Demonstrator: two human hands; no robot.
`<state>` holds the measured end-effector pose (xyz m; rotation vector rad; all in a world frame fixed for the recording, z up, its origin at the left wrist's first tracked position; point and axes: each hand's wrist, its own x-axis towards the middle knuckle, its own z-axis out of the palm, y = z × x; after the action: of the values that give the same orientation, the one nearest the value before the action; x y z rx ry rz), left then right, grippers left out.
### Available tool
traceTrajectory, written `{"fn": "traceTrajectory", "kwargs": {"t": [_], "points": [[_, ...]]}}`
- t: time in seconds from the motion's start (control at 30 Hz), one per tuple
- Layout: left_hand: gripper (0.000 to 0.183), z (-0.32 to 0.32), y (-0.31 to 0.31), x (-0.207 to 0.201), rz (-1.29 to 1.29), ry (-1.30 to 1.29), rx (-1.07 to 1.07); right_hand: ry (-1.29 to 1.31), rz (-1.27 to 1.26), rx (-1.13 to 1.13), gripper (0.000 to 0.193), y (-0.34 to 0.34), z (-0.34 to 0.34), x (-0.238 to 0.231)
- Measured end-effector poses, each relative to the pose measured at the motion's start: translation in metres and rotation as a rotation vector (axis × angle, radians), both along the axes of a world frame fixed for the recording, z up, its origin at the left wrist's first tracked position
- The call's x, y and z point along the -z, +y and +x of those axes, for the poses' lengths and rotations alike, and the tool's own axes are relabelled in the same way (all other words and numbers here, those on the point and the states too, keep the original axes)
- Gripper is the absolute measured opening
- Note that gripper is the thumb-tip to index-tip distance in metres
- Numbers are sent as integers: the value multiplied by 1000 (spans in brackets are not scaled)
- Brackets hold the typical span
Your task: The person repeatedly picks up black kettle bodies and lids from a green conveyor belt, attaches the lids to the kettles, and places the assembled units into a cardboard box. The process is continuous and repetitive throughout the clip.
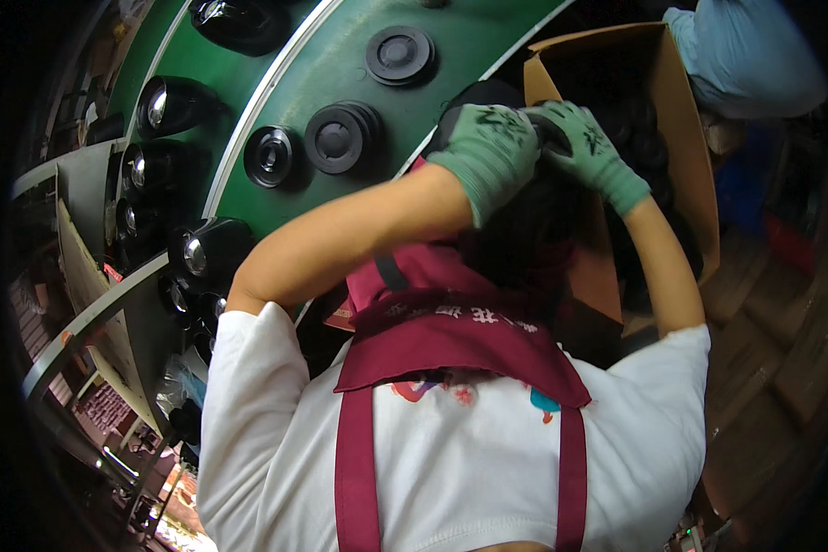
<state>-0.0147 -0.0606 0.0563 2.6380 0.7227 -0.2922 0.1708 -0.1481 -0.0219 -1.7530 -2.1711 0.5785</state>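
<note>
My left hand (495, 152), in a green knit glove, is bent inward at the belt's edge, and its fingers are closed. My right hand (591, 152), gloved alike, meets it from the right with curled fingers. Between them shows a dark black part (550, 136), mostly covered by the gloves, so its full shape cannot be made out. Both hands are over the near left side of an open cardboard box (685, 138) that holds several dark pieces (642, 138). More black material lies in shadow below my hands.
On the green conveyor belt (340, 69) sit a black disc (400, 55), stacked black discs (340, 138) and a round black piece with a ringed centre (272, 156). Glossy black housings (170, 106) line the far left beyond a metal rail (258, 97). A light-blue sleeve (745, 55) is at upper right.
</note>
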Motion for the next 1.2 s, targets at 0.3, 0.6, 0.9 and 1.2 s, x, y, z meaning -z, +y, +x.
{"fn": "traceTrajectory", "kwargs": {"t": [0.3,0.6,0.9,1.2], "points": [[30,1,14,-3,-134,117,-4,-44,250,33,51,-9,-5,21],[29,4,-15,-3,-80,85,-79,163,151,71,47,-18,-4,26],[59,0,-16,-7,-133,122,-164,282,-222,262,44,3,-14,51],[49,-8,41,136,-574,-504,-238,-379,-165,639,35,-52,-121,-86]]}}
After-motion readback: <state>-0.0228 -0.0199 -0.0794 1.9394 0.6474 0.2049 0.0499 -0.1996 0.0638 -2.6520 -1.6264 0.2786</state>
